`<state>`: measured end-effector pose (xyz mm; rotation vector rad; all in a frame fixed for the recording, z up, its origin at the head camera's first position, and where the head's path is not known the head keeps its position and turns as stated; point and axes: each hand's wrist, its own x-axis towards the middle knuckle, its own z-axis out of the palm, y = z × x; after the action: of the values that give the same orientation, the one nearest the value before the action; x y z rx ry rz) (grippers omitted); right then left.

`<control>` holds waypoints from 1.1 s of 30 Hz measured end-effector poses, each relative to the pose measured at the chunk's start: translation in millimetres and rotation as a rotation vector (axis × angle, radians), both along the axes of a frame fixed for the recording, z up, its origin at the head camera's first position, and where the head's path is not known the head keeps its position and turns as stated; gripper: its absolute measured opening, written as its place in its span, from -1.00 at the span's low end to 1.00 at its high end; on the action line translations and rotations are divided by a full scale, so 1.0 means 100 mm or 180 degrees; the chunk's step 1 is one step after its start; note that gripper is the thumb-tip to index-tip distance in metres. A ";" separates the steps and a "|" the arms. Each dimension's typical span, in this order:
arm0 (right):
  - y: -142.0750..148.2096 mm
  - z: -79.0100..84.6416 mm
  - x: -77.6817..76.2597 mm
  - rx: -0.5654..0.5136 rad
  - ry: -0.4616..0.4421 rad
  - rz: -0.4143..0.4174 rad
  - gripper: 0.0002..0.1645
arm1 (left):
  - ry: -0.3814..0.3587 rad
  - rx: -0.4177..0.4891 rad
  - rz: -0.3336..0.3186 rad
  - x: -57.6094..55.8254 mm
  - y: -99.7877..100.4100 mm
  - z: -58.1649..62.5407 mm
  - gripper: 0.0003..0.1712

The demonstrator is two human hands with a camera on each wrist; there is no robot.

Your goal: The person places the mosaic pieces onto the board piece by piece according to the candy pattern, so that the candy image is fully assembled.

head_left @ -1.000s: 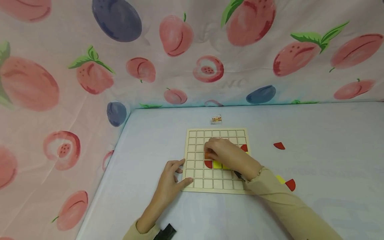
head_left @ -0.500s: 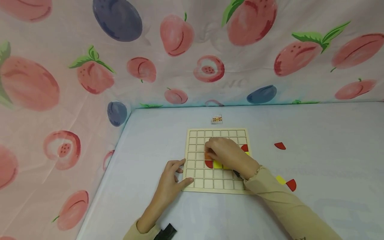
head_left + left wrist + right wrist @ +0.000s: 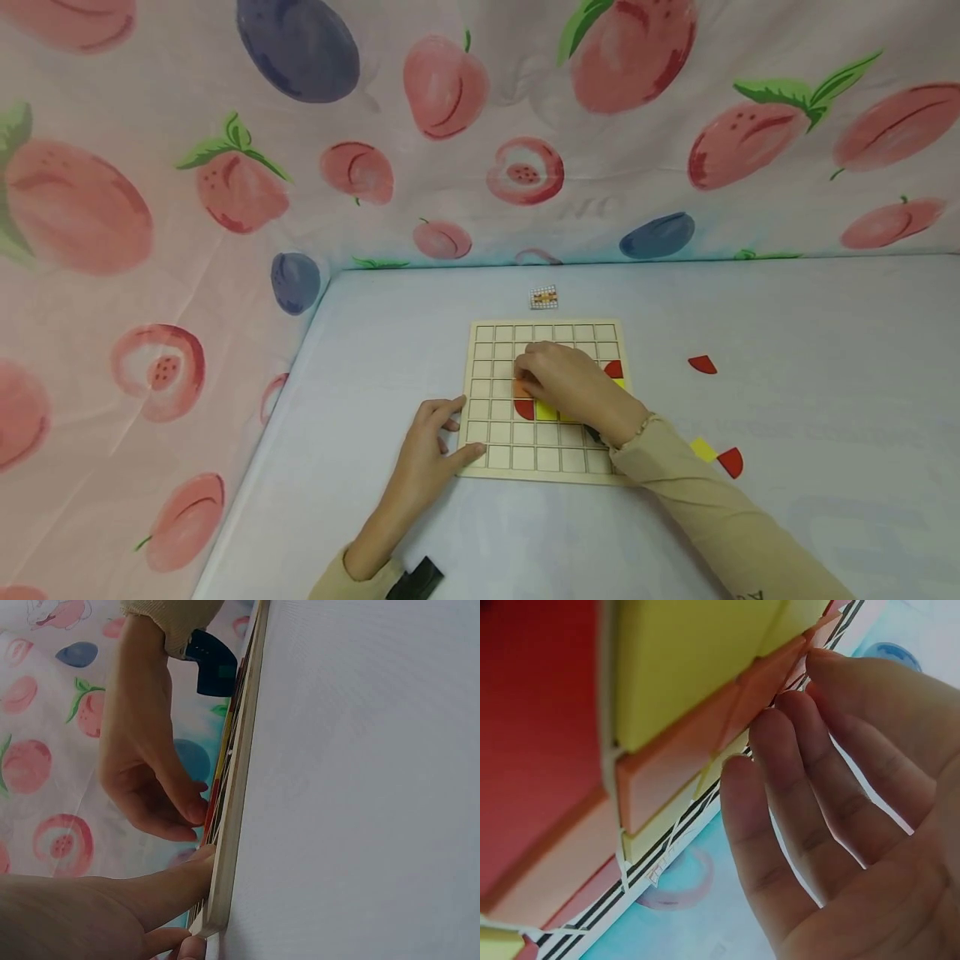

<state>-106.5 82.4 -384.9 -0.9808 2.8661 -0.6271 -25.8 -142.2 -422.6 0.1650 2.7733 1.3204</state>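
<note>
My right hand (image 3: pixel 562 379) reaches over the middle of a pale wooden grid board (image 3: pixel 498 458), fingers bent down. Its thumb and index finger pinch at an orange tile (image 3: pixel 521 388) in a cell; in the right wrist view the thumb (image 3: pixel 855 686) and index tips meet at the edge of the orange pieces. Below that tile lies a red quarter-round tile (image 3: pixel 524 409), with yellow tiles (image 3: pixel 546 410) beside it, partly hidden by the hand. My left hand (image 3: pixel 420 454) rests at the board's left edge, thumb (image 3: pixel 176 889) on top near the lower corner, fingers loosely spread.
A small pattern card (image 3: pixel 543 297) lies behind the board. To the right are a loose red tile (image 3: pixel 702 364), and nearer, a yellow tile (image 3: pixel 702 450) touching another red tile. Fruit-printed cloth (image 3: pixel 450 167) stands behind the table. Black camera mounts sit at both wrists.
The orange tile shows a little more from under the right fingertips and lies flat in its cell. Both hands stay almost where they were; the view shifts slightly.
</note>
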 end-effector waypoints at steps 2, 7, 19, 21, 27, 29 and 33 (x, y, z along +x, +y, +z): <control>0.01 0.01 0.01 -0.0008 0.0000 -0.0010 -0.94 | 0.0003 -0.0001 -0.0005 0.00 0.00 0.01 -0.24; 0.06 0.07 0.06 -0.0099 0.0002 -0.0050 -0.85 | -0.0014 0.0006 -0.0003 0.00 0.00 0.02 -0.24; 0.28 0.20 0.18 0.0065 0.0192 -0.0098 -0.78 | -0.0033 0.0000 0.0028 0.00 0.01 0.01 -0.24; 0.35 0.20 0.20 0.0041 0.0202 -0.0139 -0.77 | -0.0034 -0.0005 0.0028 0.00 0.01 0.01 -0.24; 0.53 0.22 0.27 0.0012 0.0198 -0.0297 -0.76 | -0.0023 -0.0013 0.0025 0.00 0.02 0.02 -0.24; 0.58 0.22 0.28 0.0041 0.0193 -0.0340 -0.77 | -0.0030 -0.0016 0.0036 0.00 0.02 0.02 -0.24; 0.68 0.22 0.31 0.0086 0.0214 -0.0388 -0.76 | -0.0041 -0.0020 0.0049 0.00 0.02 0.01 -0.24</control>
<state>-75.7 150.8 -363.2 -0.8445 3.0036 -0.5723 -25.6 -139.9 -421.3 0.1346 2.7732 1.3114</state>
